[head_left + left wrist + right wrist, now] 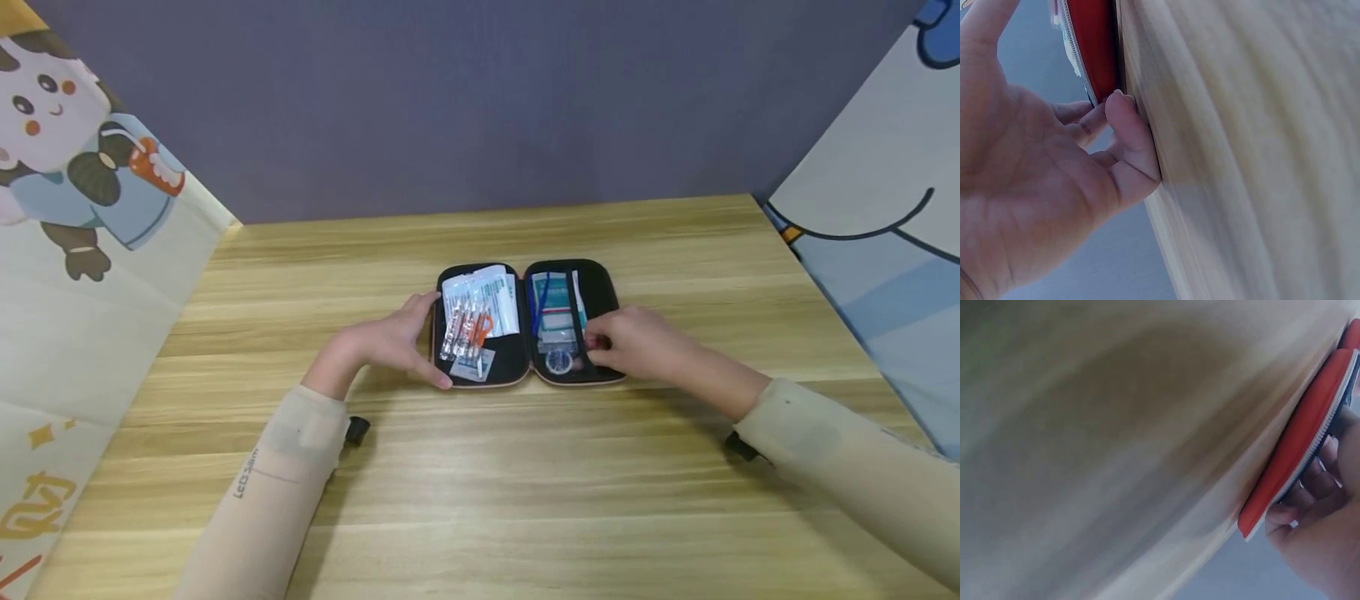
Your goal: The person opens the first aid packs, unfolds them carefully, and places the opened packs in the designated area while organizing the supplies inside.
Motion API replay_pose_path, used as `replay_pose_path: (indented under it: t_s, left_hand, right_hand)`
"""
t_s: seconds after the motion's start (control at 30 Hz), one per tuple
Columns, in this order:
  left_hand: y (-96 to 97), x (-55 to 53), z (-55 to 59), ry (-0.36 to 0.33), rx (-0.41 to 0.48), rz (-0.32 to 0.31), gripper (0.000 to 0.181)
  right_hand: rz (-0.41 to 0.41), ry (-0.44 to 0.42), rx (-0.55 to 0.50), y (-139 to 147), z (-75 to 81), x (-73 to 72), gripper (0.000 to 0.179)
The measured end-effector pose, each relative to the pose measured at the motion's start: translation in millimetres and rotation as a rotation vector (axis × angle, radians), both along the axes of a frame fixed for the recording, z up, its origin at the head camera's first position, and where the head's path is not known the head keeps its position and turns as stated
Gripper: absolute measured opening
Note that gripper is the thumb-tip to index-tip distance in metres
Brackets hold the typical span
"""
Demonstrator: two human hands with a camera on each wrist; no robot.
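Note:
A small zip case point(513, 358) with a black inside lies unfolded on the table; the wrist views show its red outside. My left hand point(397, 337) touches the left half's outer edge, thumb at the near corner and fingers farther up. My right hand point(648, 343) bends over the right half. Its fingers pinch the black elastic strap point(574, 304) near the lower end; the fingertips are partly hidden. Beneath the strap are teal-and-white packets point(555, 304), a blue strip point(540, 304) and a clear round item point(558, 361).
White sachets point(501, 300), foil-wrapped strips point(460, 329), an orange plastic piece point(483, 329) and a small square packet point(474, 365) lie in the left half. The wood-grain table point(480, 492) meets a grey-blue panel point(480, 108) behind and printed panels at both sides.

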State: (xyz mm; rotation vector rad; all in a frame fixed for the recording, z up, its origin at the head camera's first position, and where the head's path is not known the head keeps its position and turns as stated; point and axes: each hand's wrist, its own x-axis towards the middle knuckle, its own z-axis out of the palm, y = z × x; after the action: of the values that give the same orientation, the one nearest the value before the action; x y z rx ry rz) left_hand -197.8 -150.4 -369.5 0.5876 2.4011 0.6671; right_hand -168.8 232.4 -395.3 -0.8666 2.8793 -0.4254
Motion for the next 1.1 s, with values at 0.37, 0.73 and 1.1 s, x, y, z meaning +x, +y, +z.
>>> replay_pose_path:
  t_s: [0.37,0.73,1.1]
  left_hand:
    - [-0.1,-2.2,0.0,-0.009,0.008,-0.002,0.153]
    - [-1.9,-0.9,-0.9,-0.027,0.013,0.018,0.154]
    - [-1.8,-0.8,-0.3,-0.010,0.023,0.010,0.152]
  right_hand:
    - [0.028,-0.017,-0.056,5.4,33.9,-10.5,0.016]
    - [-0.029,-0.061,-0.141,-20.8,64.0,-51.3,0.006]
    - [0.020,-0.162,-0.023,-85.6,69.8,-95.7,0.042]
